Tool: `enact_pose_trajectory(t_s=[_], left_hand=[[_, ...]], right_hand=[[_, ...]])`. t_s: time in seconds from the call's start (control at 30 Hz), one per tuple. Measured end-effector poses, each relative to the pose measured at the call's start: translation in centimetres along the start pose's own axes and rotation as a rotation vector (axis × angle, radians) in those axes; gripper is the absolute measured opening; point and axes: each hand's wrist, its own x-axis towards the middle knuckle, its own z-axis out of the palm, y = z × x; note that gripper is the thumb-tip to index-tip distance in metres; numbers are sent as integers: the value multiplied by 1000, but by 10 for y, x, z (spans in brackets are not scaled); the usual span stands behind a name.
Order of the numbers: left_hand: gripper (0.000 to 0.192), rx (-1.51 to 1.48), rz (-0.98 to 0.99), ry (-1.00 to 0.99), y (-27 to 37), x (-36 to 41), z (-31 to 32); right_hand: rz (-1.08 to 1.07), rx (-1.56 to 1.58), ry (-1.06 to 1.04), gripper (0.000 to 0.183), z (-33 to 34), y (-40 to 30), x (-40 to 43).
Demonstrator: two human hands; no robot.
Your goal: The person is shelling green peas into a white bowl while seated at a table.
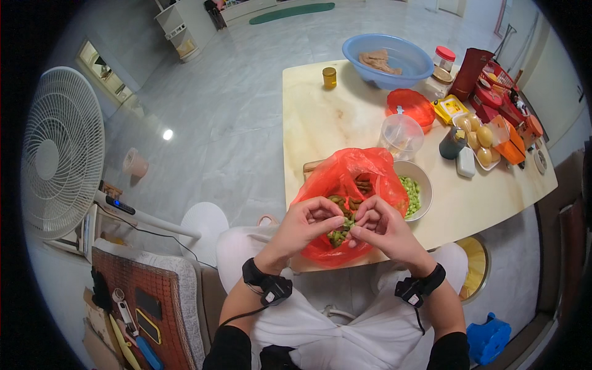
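Observation:
Between my left hand (314, 224) and my right hand (381, 226) is a green bean pod (348, 224), pinched from both sides by thumbs and fingers. Both hands hover over a red plastic bag (365, 159) spread on the near edge of the table. Inside the bag lie brownish-green pods (363, 185) and some greener pieces (336, 237). Just right of the bag stands a pale bowl (428, 189) with shelled green beans (410, 196) in it. The bag hides part of the bowl's left side.
A clear plastic tub (402, 134) stands behind the bowl, near a red plastic basket (411, 108). Farther back are a blue basin (388, 78) with a cloth and a small jar (329, 77). Packed fruit (483, 137) and a dark bottle (453, 143) sit right. A fan (64, 152) stands left.

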Motion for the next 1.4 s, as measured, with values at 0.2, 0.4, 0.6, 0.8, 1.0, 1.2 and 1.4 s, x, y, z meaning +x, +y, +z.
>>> enact_pose_trajectory(t_s=[0.2,0.4,0.6,0.8,1.0,1.2,1.4], left_hand=[[12,-257,-186,-98,3,2,-9],[13,-211,-134,-75,1,0,-12],[13,-320,-123,-37,4,0,-9],[13,-386,-25,95,10,1,-28],[20,-221,-24,87,5,1,-9],[21,-70,-34,42,3,1,2],[18,18,30,21,1,1,6]], right_hand=[[56,161,-124,20,-8,-2,-2],[64,96,-108,20,-11,-2,-1],[105,184,-88,20,-14,-4,-2],[70,182,45,17,-16,-17,-6],[-53,-127,123,18,-13,1,3],[-35,-348,229,19,-3,5,3],[-72,-470,196,19,-3,7,2]])
